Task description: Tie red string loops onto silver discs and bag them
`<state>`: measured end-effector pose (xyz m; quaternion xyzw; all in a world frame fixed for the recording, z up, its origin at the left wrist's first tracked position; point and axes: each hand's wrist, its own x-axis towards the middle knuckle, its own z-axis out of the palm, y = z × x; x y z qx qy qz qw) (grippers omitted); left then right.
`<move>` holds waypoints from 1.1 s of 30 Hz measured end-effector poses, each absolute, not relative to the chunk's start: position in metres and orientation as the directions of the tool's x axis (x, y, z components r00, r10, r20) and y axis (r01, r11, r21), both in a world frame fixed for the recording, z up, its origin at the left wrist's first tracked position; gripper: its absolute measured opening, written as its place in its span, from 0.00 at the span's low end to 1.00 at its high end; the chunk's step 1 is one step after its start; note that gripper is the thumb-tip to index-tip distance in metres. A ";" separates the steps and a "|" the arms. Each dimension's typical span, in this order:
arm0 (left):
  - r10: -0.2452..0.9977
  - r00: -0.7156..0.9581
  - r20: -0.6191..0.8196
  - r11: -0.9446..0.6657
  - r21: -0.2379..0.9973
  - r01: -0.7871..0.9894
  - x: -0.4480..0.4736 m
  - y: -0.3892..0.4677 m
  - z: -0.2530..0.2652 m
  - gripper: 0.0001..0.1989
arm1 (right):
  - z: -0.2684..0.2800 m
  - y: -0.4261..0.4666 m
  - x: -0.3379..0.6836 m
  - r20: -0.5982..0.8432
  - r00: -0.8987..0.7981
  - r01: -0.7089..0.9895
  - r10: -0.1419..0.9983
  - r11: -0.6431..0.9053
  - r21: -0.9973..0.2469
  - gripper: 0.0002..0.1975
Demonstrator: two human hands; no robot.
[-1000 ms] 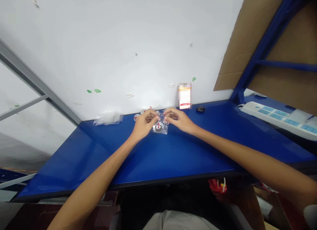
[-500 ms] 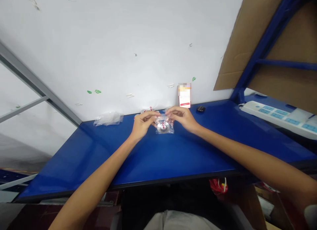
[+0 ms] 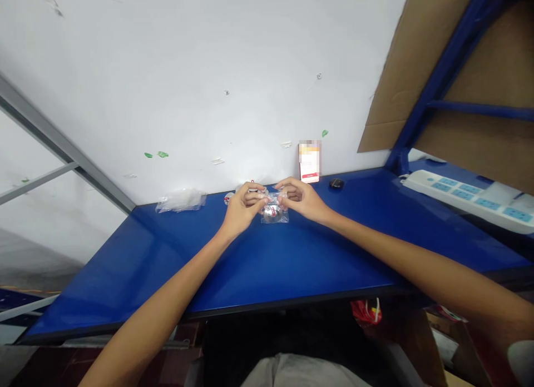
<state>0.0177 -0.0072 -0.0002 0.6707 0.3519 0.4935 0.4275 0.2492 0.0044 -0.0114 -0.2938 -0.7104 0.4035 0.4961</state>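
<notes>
A small clear plastic bag (image 3: pixel 284 218) lies on the blue table, with a round silvery metal piece (image 3: pixel 272 213) inside it that bears a red mark. My left hand (image 3: pixel 245 208) pinches the bag's upper left part between thumb and fingers. On the other side, my right hand (image 3: pixel 302 199) is closed on its upper right part, fingers curled. Partly hidden behind my left hand are several small round pieces (image 3: pixel 228 198) with red on them, near the wall. What kind of pieces they are, I cannot make out.
A pile of clear plastic bags (image 3: pixel 181 200) lies at the back left. Against the wall leans a phone (image 3: pixel 309 162) with a lit screen, and a small black object (image 3: pixel 336 183) sits beside it. A white power strip (image 3: pixel 469 198) is at the right.
My thumbs have come lower on the bag and my fingers have curled more. The bag's top is bunched a little between my hands. The view has shifted slightly.
</notes>
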 end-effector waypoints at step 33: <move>0.818 0.560 0.131 -0.236 0.964 0.119 0.006 0.006 -0.011 0.20 | -0.022 0.010 0.262 0.681 -0.531 0.319 0.504 0.864 -0.391 0.13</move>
